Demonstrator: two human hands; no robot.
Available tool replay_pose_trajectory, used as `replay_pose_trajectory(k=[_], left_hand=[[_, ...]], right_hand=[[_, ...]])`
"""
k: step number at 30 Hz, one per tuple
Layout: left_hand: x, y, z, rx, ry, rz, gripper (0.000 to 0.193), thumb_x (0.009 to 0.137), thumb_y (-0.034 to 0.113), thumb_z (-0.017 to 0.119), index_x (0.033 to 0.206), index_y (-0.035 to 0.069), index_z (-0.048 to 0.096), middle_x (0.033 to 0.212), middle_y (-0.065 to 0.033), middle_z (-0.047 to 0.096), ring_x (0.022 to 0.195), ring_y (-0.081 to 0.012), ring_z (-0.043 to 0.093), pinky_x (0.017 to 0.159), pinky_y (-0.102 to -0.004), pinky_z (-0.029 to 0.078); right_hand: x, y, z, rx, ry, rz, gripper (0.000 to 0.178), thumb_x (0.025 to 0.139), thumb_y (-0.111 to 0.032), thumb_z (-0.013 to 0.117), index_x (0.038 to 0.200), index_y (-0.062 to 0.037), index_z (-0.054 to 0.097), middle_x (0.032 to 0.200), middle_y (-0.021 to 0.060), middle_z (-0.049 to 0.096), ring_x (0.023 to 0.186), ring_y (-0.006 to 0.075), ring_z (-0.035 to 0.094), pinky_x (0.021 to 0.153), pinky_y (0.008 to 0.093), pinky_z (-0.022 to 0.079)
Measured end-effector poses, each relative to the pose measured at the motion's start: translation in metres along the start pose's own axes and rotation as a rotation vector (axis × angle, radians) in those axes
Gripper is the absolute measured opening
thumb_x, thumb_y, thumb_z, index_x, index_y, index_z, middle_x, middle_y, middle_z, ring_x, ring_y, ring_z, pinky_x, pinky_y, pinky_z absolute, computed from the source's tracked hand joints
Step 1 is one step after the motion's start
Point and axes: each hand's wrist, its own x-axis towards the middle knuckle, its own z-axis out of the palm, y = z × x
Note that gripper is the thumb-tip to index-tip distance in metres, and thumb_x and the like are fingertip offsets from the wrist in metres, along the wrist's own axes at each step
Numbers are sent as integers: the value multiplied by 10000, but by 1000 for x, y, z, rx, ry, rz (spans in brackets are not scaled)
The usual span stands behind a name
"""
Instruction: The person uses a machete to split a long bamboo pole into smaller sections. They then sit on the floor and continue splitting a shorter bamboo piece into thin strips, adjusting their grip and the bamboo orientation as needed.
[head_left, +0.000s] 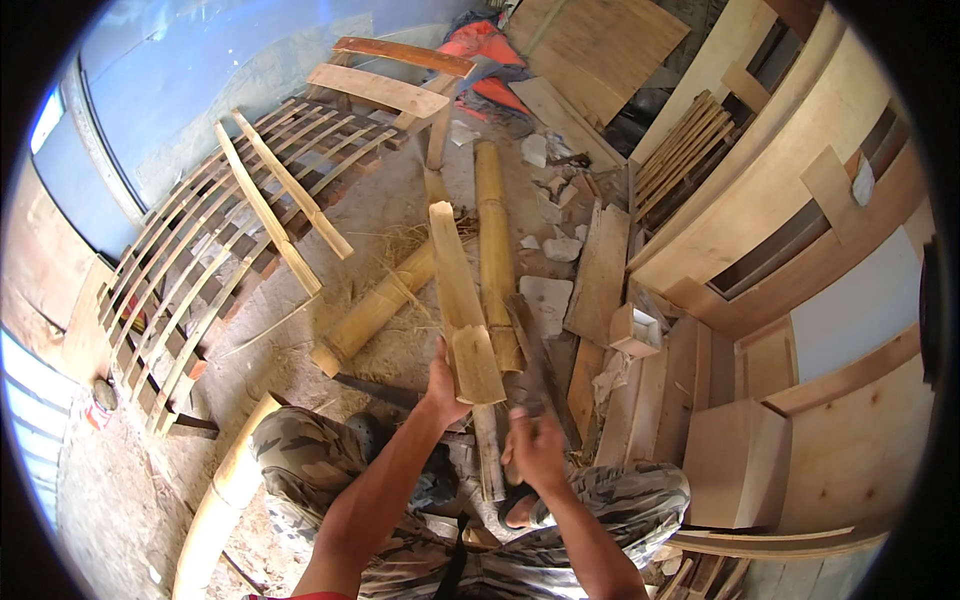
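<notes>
Between the squatting person's knees: left hand point(442, 387) was clamped on the edge of a split bamboo length point(463, 300), hollow side up, held out in front. Right hand point(535, 446) was a curled fist, apparently on a long dark blade point(541, 372); blur hid the handle. Blade was just right of the bamboo; couldn't tell if touching.

Progress, my read: this piece was already opened lengthwise. Two round poles, one upright-running point(494, 220), one slanting point(385, 303), looked unsplit on the floor, so plenty left. Farther left, two narrow strips point(264, 208) lay across a slatted rack point(190, 262).
</notes>
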Motion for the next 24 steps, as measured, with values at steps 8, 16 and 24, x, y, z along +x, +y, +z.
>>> replay_pose_trajectory(k=[8, 16, 24], left_hand=[[6, -5, -29, 167, 58, 68, 663, 1032, 633, 246, 1361, 130, 526, 1289, -97, 603, 1137, -288, 597, 1002, -469, 464], [9, 0, -13, 118, 7, 15, 599, 1058, 562, 246, 1324, 108, 532, 1212, -87, 631, 1076, -256, 621, 954, -442, 500], [3, -1, -13, 59, 23, 49, 591, 1052, 577, 233, 1355, 162, 523, 1234, -68, 630, 1140, -267, 610, 1014, -464, 484]], right_hand=[[7, -20, -11, 759, -340, 761, 446, 978, -533, 558, 977, -87, 562, 628, -1, 515, 488, 164, 511, 522, 377, 484], [-2, -30, -5, 681, -310, 754, 459, 980, -536, 552, 977, -78, 587, 646, 4, 515, 499, 160, 514, 536, 362, 483], [-22, -55, -15, 620, -233, 509, 506, 1020, -509, 492, 1033, -8, 562, 652, 70, 554, 480, 215, 564, 483, 361, 497]])
